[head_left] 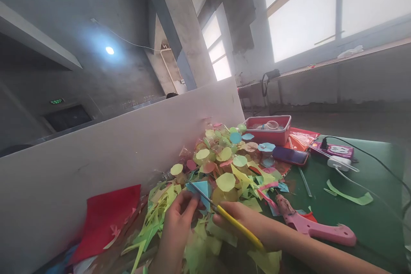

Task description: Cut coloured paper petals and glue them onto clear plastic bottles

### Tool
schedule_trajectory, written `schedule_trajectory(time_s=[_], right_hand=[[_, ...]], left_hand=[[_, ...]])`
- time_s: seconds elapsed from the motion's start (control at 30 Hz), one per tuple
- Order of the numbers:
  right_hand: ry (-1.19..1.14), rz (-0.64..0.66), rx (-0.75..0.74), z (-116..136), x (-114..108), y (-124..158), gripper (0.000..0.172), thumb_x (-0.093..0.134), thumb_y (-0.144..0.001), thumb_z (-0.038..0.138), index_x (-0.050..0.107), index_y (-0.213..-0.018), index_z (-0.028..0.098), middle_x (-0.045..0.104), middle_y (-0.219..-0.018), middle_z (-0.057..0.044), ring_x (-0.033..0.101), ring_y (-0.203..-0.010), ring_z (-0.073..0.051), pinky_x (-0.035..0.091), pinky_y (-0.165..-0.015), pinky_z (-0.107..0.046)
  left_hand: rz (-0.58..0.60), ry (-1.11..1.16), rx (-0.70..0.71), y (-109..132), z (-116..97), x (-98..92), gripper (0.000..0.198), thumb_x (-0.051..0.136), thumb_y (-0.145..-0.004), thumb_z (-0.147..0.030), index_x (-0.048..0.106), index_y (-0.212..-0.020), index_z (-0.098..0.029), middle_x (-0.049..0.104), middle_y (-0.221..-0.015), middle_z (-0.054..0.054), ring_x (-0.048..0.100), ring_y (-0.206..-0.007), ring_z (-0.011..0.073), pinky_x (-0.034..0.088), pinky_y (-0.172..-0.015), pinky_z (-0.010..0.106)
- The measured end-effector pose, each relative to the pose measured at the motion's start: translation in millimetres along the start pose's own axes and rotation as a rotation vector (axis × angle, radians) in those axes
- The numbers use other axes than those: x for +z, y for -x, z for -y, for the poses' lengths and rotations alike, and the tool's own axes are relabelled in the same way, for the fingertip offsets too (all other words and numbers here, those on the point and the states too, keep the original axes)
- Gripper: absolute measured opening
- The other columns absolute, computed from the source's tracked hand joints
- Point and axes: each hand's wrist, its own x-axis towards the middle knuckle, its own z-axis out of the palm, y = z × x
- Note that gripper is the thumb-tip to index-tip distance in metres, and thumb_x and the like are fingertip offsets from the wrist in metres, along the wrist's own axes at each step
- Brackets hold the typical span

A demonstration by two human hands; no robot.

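My left hand [183, 212] pinches a piece of blue paper [201, 190] between thumb and fingers. In my right hand [239, 218] is a pair of scissors [239, 227] with yellow handles, its blades lying across the blue paper. Around and beneath both hands spreads a heap of yellow and green paper scraps [160, 212]. Just beyond lie many cut paper rounds, such as a pale yellow one [225, 182] and a blue one [235, 138], mixed with clear plastic pieces.
A pink glue gun [316, 224] lies right of my hands. Behind it are a phone [290, 156], a red bin [272, 133], a purple power strip [334, 150] and a white charger [339, 163] with cables. Red sheets [111, 216] rest at left. A white partition [80, 171] borders the green table [382, 167].
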Motion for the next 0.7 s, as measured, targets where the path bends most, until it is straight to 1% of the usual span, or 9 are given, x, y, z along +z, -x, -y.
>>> schedule_trajectory(time_s=[0.13, 0.23, 0.33, 0.43, 0.57, 0.7], right_hand=[[0.025, -0.028, 0.002, 4.1, -0.9, 2.4, 0.045, 0.05, -0.085, 0.062, 0.044, -0.076, 0.018, 0.039, -0.07, 0.005, 0.034, -0.065, -0.011, 0.027, -0.056, -0.023], [0.032, -0.03, 0.017, 7.2, -2.5, 5.0, 0.043, 0.049, -0.086, 0.06, 0.045, -0.076, 0.018, 0.04, -0.07, 0.005, 0.034, -0.064, -0.011, 0.027, -0.056, -0.022], [0.004, -0.013, 0.026, 7.7, -3.2, 6.6, 0.042, 0.049, -0.086, 0.06, 0.047, -0.081, 0.018, 0.043, -0.074, 0.004, 0.037, -0.066, -0.011, 0.029, -0.058, -0.022], [-0.029, 0.018, 0.013, 5.8, -1.9, 6.3, 0.043, 0.05, -0.085, 0.062, 0.046, -0.085, 0.019, 0.045, -0.078, 0.003, 0.039, -0.07, -0.012, 0.032, -0.061, -0.022], [-0.009, 0.034, 0.004, 3.1, -0.1, 3.6, 0.044, 0.044, -0.087, 0.063, 0.044, -0.083, 0.019, 0.044, -0.076, 0.003, 0.039, -0.068, -0.013, 0.032, -0.061, -0.023], [0.0, 0.017, 0.004, 2.9, -1.0, 1.7, 0.043, 0.051, -0.085, 0.062, 0.045, -0.081, 0.019, 0.044, -0.075, 0.004, 0.039, -0.067, -0.012, 0.031, -0.06, -0.023]], left_hand=[[-0.084, 0.011, 0.041, -1.3, -0.9, -0.5, 0.038, 0.074, -0.06, -0.052, 0.063, -0.072, -0.018, 0.065, -0.063, 0.002, 0.061, -0.062, 0.018, 0.048, -0.057, 0.026], [-0.131, -0.014, 0.068, -0.1, -5.0, -1.6, 0.042, 0.073, -0.059, -0.056, 0.065, -0.077, -0.018, 0.066, -0.065, 0.002, 0.062, -0.063, 0.0189, 0.05, -0.058, 0.028], [-0.149, -0.023, 0.077, 1.5, -7.9, -2.2, 0.044, 0.074, -0.059, -0.056, 0.065, -0.08, -0.018, 0.067, -0.067, 0.002, 0.063, -0.065, 0.019, 0.051, -0.063, 0.028], [-0.158, 0.022, 0.071, 2.4, -7.3, -0.2, 0.044, 0.075, -0.059, -0.054, 0.065, -0.082, -0.018, 0.068, -0.069, 0.002, 0.062, -0.067, 0.0182, 0.052, -0.066, 0.028], [-0.16, 0.106, 0.044, 3.5, -6.3, 4.5, 0.04, 0.077, -0.058, -0.049, 0.065, -0.079, -0.018, 0.069, -0.071, 0.002, 0.065, -0.068, 0.0194, 0.053, -0.065, 0.028], [-0.167, 0.143, 0.032, 4.5, -6.2, 5.2, 0.039, 0.08, -0.055, -0.047, 0.066, -0.076, -0.017, 0.068, -0.067, 0.003, 0.066, -0.066, 0.0209, 0.054, -0.062, 0.029]])
